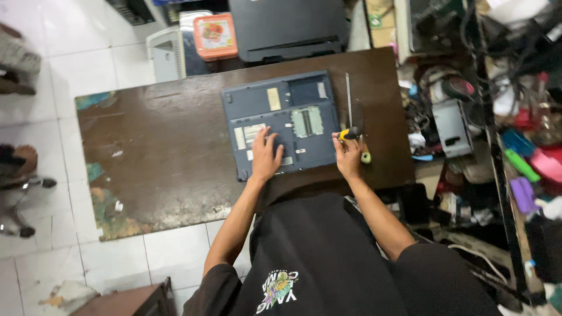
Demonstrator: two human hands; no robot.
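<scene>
A person in a black shirt leans over a worn dark wooden table (164, 152), seen from overhead. Their left hand (265, 157) lies flat, fingers spread, holding nothing, pressing on a blue-grey laptop (281, 120) turned underside up at the table's middle. Their right hand (348, 155) is closed around a yellow-and-black-handled screwdriver (349, 134) at the laptop's right edge; the tip is too small to make out. This looks like the screw-removal stage, and the next move calls for seating the tip squarely. A small green roll (366, 157) sits just beside that hand. Beyond the table stands an orange-lidded box (215, 36).
</scene>
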